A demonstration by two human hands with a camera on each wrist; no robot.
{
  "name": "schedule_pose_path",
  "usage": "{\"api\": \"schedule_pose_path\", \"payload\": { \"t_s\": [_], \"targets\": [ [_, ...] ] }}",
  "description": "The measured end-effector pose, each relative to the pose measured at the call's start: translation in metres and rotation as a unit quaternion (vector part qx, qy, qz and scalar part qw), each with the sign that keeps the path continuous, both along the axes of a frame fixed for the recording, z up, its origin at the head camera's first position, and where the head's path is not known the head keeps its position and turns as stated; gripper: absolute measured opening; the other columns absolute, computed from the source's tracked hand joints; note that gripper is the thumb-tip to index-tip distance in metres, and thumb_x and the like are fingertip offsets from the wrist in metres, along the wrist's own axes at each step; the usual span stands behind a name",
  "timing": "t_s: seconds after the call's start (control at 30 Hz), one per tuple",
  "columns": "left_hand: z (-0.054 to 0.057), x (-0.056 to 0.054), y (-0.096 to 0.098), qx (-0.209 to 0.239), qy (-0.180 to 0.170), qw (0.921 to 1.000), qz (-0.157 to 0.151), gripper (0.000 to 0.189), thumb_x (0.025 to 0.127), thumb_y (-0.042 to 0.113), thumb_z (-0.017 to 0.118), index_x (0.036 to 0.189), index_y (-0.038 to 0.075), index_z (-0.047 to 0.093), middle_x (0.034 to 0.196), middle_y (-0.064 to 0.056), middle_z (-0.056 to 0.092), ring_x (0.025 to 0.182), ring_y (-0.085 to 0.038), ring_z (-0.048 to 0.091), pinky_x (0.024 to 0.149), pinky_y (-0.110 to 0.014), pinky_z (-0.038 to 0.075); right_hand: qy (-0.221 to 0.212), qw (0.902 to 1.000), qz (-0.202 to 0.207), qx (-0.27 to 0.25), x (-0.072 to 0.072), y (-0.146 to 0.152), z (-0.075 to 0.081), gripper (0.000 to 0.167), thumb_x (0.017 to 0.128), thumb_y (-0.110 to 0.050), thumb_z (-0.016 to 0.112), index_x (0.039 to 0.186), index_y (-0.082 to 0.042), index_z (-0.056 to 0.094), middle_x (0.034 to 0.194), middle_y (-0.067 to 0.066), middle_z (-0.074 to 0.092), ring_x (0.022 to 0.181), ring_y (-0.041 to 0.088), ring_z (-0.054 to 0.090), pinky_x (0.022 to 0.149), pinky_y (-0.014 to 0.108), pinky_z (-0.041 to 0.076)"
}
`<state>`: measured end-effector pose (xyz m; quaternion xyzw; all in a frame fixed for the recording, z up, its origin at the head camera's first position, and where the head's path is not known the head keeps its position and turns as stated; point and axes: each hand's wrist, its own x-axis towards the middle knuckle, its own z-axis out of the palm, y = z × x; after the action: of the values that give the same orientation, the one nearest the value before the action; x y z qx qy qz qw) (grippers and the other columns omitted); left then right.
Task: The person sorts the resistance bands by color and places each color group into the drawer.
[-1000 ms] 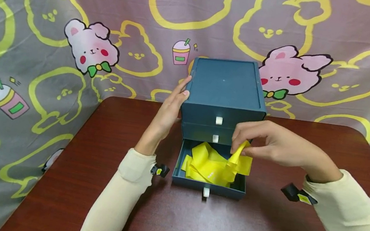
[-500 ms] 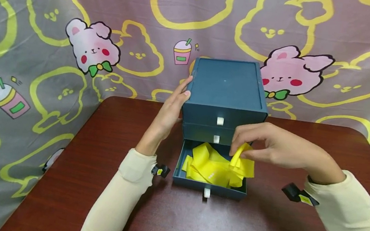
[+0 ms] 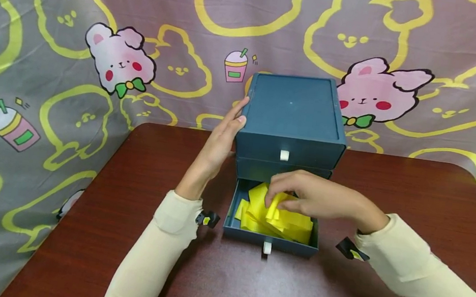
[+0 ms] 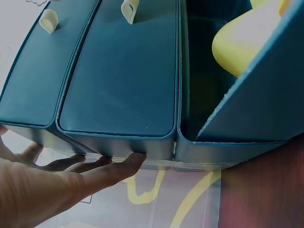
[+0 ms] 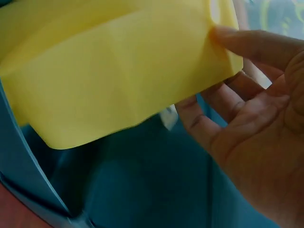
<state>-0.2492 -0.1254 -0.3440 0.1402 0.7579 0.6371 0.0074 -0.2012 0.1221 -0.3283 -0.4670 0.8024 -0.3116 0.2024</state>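
A dark blue three-drawer box [image 3: 292, 105] stands on the table, its bottom drawer [image 3: 249, 239] pulled out. In that drawer lies a wide, loosely folded yellow band [image 3: 253, 220] of thin, flexible material. My right hand [image 3: 323, 196] is over the drawer and pinches a fold of the band between thumb and fingers. The right wrist view shows the thumb on top of the yellow band [image 5: 104, 80] and fingers beneath. My left hand [image 3: 216, 146] rests against the box's left side. In the left wrist view, the left hand's fingers [image 4: 128, 164] lie straight along that side wall.
The two upper drawers are closed, with short white pull tabs [image 3: 284, 155] on their fronts. Brown wooden tabletop [image 3: 149, 182] surrounds the box. A patterned cloth [image 3: 184, 3] hangs behind the table and along its left.
My right hand has moved left over the drawer, carrying the pinched fold toward the middle. The band's end that stuck out past the drawer's right edge now lies inside. My left hand stays put.
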Motion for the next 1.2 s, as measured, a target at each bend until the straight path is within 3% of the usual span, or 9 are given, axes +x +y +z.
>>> {"api": "schedule_pose_path", "payload": {
  "t_s": [0.23,0.43,0.67,0.8,1.03,1.2],
  "targets": [
    [0.0,0.0,-0.001,0.003,-0.001,1.0,-0.006,0.055,0.109,0.045,0.04,0.164,0.045,0.029,0.176,0.006,0.016,0.161,-0.03,0.02,0.112,-0.082,0.028,0.041,0.9984,0.034,0.019,-0.006,-0.029,-0.023,0.027,0.097,0.007,0.062,0.111,-0.009,0.077,0.109,-0.002,0.072,0.097,0.013,0.062,0.094,0.032,0.058],
    [0.0,0.0,-0.001,0.005,0.001,0.9999,-0.009,0.055,0.11,0.044,0.04,0.164,0.045,0.029,0.176,0.007,0.016,0.161,-0.029,0.02,0.112,-0.082,0.027,0.051,0.9971,0.053,0.017,-0.012,-0.043,-0.036,0.033,0.096,0.013,0.056,0.11,-0.007,0.078,0.108,0.001,0.073,0.099,0.015,0.066,0.095,0.034,0.059],
    [0.0,0.0,-0.001,0.009,-0.007,0.9999,-0.008,0.055,0.11,0.043,0.04,0.164,0.044,0.029,0.176,0.008,0.016,0.161,-0.027,0.02,0.114,-0.081,0.027,0.049,0.9981,0.022,0.028,-0.011,-0.04,-0.035,0.038,0.097,0.014,0.053,0.12,-0.006,0.076,0.122,0.004,0.074,0.117,0.025,0.068,0.108,0.05,0.053],
    [0.001,0.001,-0.001,0.006,-0.005,1.0,-0.003,0.055,0.11,0.043,0.039,0.164,0.044,0.029,0.176,0.008,0.016,0.161,-0.027,0.02,0.114,-0.081,0.026,0.066,0.9977,0.003,0.014,-0.002,-0.03,-0.027,0.037,0.098,0.013,0.056,0.122,-0.007,0.075,0.126,0.006,0.074,0.119,0.026,0.067,0.11,0.055,0.051],
    [0.001,0.002,-0.001,0.004,0.001,1.0,-0.002,0.055,0.11,0.042,0.039,0.164,0.042,0.029,0.176,0.007,0.015,0.161,-0.028,0.019,0.115,-0.081,0.026,0.094,0.9951,-0.009,-0.03,0.024,-0.008,-0.019,0.037,0.095,0.01,0.065,0.125,-0.009,0.073,0.126,0.004,0.074,0.115,0.022,0.069,0.099,0.041,0.059],
    [0.0,0.001,0.001,0.006,0.002,1.0,0.0,0.055,0.11,0.041,0.04,0.165,0.041,0.029,0.176,0.007,0.016,0.161,-0.027,0.02,0.115,-0.08,0.026,0.073,0.9954,-0.048,-0.039,0.047,0.006,-0.021,0.034,0.097,0.003,0.069,0.127,-0.011,0.073,0.121,0.002,0.075,0.106,0.015,0.069,0.092,0.035,0.061]
  ]
}}
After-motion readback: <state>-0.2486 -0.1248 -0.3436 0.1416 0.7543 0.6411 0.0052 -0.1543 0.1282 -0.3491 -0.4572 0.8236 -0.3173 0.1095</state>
